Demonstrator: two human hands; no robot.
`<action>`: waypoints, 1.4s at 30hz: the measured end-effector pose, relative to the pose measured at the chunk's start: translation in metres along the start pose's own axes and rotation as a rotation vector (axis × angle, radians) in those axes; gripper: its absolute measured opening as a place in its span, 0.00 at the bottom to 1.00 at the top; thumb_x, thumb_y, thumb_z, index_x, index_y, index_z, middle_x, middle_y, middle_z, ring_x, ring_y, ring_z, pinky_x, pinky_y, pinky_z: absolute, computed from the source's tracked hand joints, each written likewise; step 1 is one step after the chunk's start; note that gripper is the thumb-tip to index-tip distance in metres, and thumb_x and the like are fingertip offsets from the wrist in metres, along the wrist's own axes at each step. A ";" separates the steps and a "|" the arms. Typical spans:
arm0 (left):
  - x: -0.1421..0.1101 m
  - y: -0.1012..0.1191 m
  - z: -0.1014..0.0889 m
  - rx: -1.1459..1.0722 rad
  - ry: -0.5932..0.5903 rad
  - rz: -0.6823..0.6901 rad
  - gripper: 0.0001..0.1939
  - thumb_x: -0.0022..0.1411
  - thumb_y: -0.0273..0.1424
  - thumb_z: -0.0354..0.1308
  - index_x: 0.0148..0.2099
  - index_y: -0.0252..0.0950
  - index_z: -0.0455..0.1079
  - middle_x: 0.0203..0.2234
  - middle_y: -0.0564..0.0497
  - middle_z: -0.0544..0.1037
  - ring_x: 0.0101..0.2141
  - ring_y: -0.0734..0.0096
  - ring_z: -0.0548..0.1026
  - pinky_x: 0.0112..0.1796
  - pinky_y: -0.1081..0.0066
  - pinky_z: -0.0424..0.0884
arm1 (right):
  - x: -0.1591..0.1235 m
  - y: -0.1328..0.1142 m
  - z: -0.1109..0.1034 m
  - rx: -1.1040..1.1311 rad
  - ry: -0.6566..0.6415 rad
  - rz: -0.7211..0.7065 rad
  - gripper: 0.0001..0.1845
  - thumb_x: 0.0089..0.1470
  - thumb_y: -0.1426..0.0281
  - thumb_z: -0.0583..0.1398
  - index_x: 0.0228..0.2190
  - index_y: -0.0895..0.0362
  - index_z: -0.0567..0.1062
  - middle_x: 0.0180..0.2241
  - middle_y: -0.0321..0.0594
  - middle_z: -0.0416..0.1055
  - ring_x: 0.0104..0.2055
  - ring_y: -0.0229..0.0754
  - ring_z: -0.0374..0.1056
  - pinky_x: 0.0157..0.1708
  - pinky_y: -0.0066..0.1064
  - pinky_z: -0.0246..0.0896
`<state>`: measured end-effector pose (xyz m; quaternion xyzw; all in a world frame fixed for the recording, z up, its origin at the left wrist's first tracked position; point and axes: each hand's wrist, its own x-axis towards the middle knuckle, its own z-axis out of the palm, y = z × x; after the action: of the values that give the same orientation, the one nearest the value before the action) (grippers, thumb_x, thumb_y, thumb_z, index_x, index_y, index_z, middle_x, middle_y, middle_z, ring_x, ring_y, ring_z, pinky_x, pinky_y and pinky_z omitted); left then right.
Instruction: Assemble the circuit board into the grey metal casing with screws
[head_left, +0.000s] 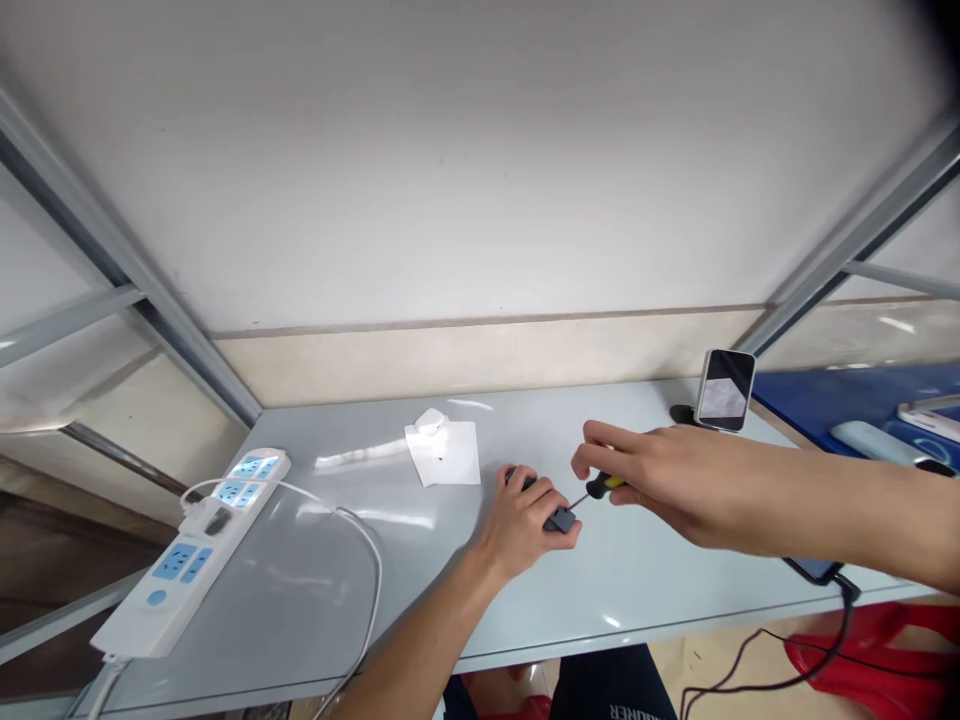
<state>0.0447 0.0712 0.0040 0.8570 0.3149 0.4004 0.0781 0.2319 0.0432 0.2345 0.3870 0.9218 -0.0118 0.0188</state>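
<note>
My left hand (529, 515) is closed around a small dark grey block-shaped object (561, 520), pressing it down on the light grey desk. Most of that object is hidden under my fingers, so its kind cannot be made out. In my right hand (637, 470) is a screwdriver (600, 486) with a black and yellow handle, gripped between thumb and fingers. Its thin shaft points down and left, and the tip meets or nearly meets the right end of the grey object. To the left lies a square of white paper (454, 455), with a small white item (430, 422) on its top edge.
A white power strip (172, 590) with blue sockets lies along the left side, and a white cable (375, 560) loops across the desk (300, 600). A phone-like screen (725, 390) stands at the back right. Dark cables (840, 640) hang over the front edge near a red stool (885, 650).
</note>
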 end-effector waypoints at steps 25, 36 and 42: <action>0.004 -0.002 -0.007 -0.015 -0.004 0.029 0.07 0.67 0.40 0.66 0.42 0.44 0.80 0.38 0.52 0.83 0.49 0.57 0.74 0.53 0.55 0.66 | 0.012 0.005 -0.014 -0.145 0.003 0.101 0.22 0.73 0.55 0.51 0.33 0.52 0.77 0.20 0.37 0.75 0.21 0.45 0.70 0.25 0.34 0.43; 0.005 -0.007 -0.017 -0.001 -0.039 -0.060 0.19 0.66 0.48 0.67 0.54 0.47 0.79 0.55 0.47 0.80 0.60 0.48 0.69 0.62 0.44 0.64 | 0.063 -0.015 0.041 0.012 0.121 0.095 0.21 0.74 0.62 0.50 0.59 0.55 0.74 0.45 0.45 0.75 0.28 0.40 0.74 0.29 0.33 0.63; 0.004 -0.009 -0.022 -0.122 -0.160 -0.165 0.24 0.67 0.46 0.64 0.60 0.41 0.75 0.47 0.45 0.84 0.52 0.45 0.77 0.51 0.48 0.73 | 0.089 -0.036 0.074 0.010 0.061 0.115 0.21 0.73 0.66 0.49 0.55 0.55 0.78 0.42 0.44 0.74 0.28 0.41 0.72 0.33 0.36 0.64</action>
<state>0.0268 0.0783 0.0177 0.8511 0.3522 0.3415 0.1873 0.1458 0.0792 0.1565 0.4396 0.8981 -0.0036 -0.0107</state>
